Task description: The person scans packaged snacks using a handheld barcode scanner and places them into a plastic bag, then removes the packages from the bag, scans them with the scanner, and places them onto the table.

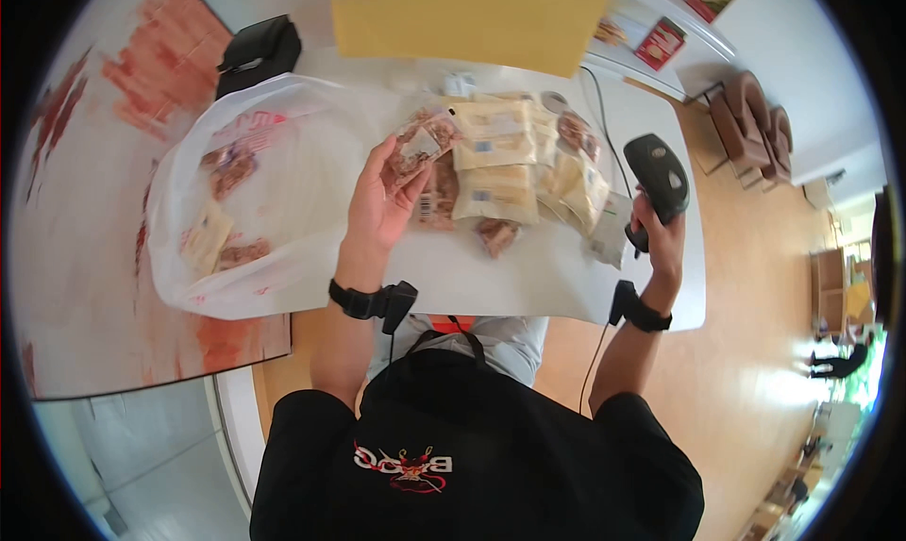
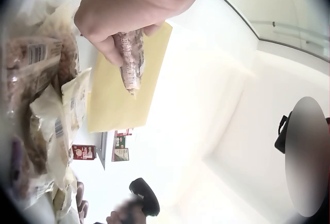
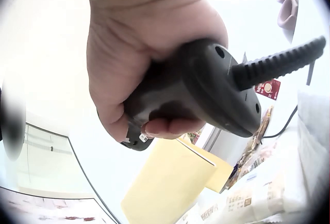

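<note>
My left hand (image 1: 374, 204) pinches a clear packet of reddish-brown food (image 1: 421, 145), raised over the table in the head view. The left wrist view shows that packet (image 2: 132, 61) edge-on beneath the curled fingers. On the right, my right hand (image 1: 660, 234) grips the handle of a black handheld barcode scanner (image 1: 658, 178), held up above the table's right side. Its ribbed cable (image 3: 281, 61) leaves the handle's base in the right wrist view. Between the hands lie several cream-coloured packets (image 1: 494, 192), with more brown packets (image 1: 497, 236) around and under them.
A large white plastic bag (image 1: 311, 282) lies opened on the left, with several packets (image 1: 231, 171) inside. Behind the pile stands a yellow board (image 1: 472, 17). A black case (image 1: 260, 55) sits at the back left. The scanner's cable (image 1: 604, 116) runs along the table's right side.
</note>
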Demonstrator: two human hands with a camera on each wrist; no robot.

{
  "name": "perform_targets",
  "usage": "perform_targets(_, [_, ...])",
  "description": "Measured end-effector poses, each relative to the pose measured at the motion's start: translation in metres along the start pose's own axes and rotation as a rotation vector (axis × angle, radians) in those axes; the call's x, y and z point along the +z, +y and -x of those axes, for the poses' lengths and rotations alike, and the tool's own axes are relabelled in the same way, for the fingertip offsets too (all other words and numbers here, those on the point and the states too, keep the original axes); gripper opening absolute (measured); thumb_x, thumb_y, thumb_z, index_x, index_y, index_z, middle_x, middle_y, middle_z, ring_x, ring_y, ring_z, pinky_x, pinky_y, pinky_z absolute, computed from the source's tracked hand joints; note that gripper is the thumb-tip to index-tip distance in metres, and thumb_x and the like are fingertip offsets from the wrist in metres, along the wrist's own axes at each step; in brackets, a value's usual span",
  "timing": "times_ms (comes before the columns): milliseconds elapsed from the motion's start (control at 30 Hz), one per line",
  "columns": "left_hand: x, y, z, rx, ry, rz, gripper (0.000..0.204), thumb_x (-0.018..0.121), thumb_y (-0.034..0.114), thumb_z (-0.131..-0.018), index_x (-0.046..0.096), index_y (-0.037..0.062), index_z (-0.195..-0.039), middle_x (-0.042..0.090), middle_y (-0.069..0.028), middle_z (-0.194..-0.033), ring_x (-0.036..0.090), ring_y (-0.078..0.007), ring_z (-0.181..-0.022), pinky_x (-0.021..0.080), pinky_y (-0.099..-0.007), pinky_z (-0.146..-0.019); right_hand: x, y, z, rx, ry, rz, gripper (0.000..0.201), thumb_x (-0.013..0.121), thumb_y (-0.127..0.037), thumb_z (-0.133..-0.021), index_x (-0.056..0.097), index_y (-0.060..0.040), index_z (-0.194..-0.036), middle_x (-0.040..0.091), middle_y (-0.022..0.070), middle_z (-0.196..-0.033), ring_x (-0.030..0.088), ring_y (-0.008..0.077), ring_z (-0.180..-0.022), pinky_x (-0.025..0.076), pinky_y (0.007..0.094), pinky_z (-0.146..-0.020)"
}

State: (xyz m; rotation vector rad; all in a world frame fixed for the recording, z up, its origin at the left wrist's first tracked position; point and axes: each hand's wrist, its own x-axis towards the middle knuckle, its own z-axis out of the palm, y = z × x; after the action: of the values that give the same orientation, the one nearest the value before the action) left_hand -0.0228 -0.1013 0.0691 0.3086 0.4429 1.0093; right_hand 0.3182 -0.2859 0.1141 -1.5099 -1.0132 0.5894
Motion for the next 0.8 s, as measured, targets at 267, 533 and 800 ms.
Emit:
perform_targets(267, [0.052, -0.012, -0.024, -0.014, -0.116, -0.286, 0.026, 0.063, 0.02, -0.095, 0.061, 0.0036, -0.115, 0.067, -0.0061, -0.112, 0.067, -0.0155, -0.102, 0.057, -0.0283, -0.09, -0.015, -0.024, -0.001, 0.075, 0.019, 0.317, 0.023, 0.075, -0.015, -0.084, 0.067, 0.0013, -0.097, 0.065, 0.0017, -0.076, 0.056, 0.0076, -0.066, 0.046, 0.0258, -0.061])
perform_targets(533, [0.119, -0.024, -0.033, 0.091, -0.39, -0.358, 0.039, 0.066, 0.01, -0.092, 0.056, -0.0033, -0.127, 0.066, -0.0102, -0.121, 0.066, -0.0168, -0.103, 0.055, -0.0289, -0.09, 0.008, -0.068, 0.023, -0.002, -0.017, 0.54, 0.034, 0.075, -0.007, -0.078, 0.066, -0.0001, -0.11, 0.071, 0.0114, -0.086, 0.064, 0.012, -0.078, 0.052, 0.0298, -0.076])
perform_targets(800, [0.115, -0.032, -0.045, 0.154, -0.449, -0.807, 0.039, 0.07, 0.01, -0.09, 0.056, -0.0026, -0.125, 0.065, -0.0062, -0.112, 0.063, -0.0106, -0.098, 0.052, -0.0262, -0.088, 0.027, -0.096, 0.057, 0.079, -0.092, 0.377, 0.038, 0.078, -0.002, -0.072, 0.066, 0.0016, -0.107, 0.07, 0.0114, -0.083, 0.066, 0.0142, -0.076, 0.052, 0.029, -0.073])
